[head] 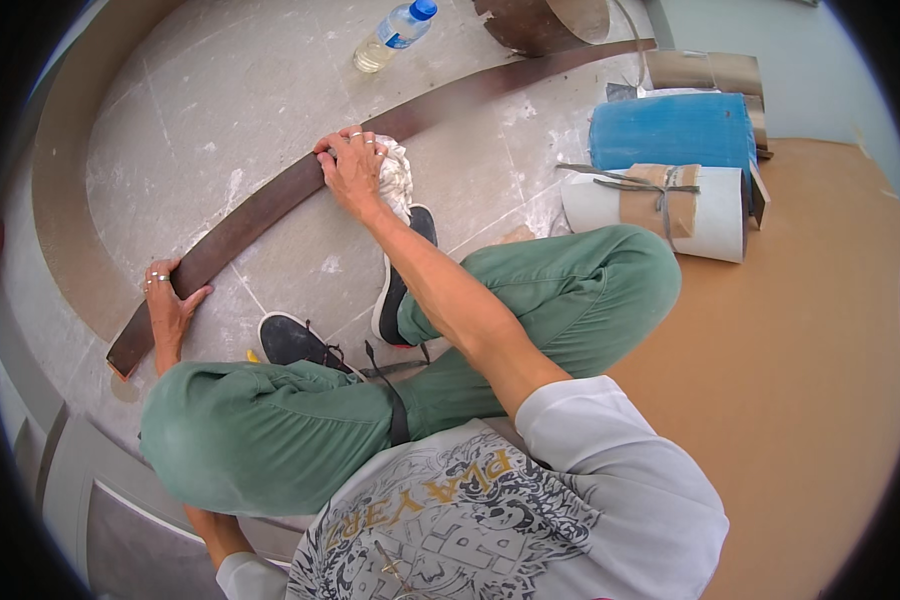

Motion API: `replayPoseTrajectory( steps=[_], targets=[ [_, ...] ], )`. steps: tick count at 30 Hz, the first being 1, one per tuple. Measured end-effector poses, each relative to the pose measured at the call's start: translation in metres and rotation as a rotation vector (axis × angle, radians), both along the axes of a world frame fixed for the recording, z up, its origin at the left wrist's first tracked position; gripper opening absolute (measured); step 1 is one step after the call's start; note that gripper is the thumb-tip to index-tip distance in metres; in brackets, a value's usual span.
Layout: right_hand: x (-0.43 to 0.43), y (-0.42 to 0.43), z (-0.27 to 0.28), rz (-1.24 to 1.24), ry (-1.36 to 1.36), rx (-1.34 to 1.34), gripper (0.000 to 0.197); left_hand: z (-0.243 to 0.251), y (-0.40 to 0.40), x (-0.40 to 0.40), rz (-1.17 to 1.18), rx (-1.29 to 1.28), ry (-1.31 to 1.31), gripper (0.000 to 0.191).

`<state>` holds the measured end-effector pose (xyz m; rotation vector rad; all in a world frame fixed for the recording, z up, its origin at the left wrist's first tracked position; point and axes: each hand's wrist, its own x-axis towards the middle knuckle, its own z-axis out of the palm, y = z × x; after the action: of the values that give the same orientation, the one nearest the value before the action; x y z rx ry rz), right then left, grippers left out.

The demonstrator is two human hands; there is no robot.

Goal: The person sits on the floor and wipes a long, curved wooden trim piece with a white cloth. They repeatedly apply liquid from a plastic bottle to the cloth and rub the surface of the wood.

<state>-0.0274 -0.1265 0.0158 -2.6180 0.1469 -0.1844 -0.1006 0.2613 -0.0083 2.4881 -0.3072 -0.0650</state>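
A long, dark brown curved strip (251, 217) runs diagonally above the tiled floor, its near end low at the left. Close to that end, my left hand (171, 304) grips it, fingers over the far edge and thumb at the near edge. Farther along, my right hand (352, 166) grips the same strip with the fingers bent over it. A crumpled white cloth (397, 180) lies against the outer side of my right hand, partly hidden by its fingers; whether it is also held cannot be told. The strip's far part stretches past the cloth to the upper right.
A plastic bottle with a blue cap (395, 37) stands beyond the strip. At right are a blue roll (671, 131), a white roll tied with cord (589, 199) and a brown board (780, 360). A wide curved band (64, 202) borders the left. My shoes (296, 341) are below the strip.
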Motion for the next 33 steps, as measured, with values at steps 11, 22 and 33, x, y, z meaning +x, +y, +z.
replayPoseTrajectory(
  steps=[11,22,33],
  targets=[
    [0.000,-0.021,-0.008,0.034,0.073,-0.041,0.013,-0.010,-0.013,0.004,-0.026,-0.025,-0.019,0.072],
    [0.000,0.000,0.002,0.034,0.012,-0.132,0.012,-0.001,0.002,-0.001,0.012,0.020,0.015,0.072],
    [0.006,-0.008,0.000,0.110,0.026,-0.160,0.012,0.000,0.002,0.001,0.006,0.010,0.008,0.070]
  ],
)
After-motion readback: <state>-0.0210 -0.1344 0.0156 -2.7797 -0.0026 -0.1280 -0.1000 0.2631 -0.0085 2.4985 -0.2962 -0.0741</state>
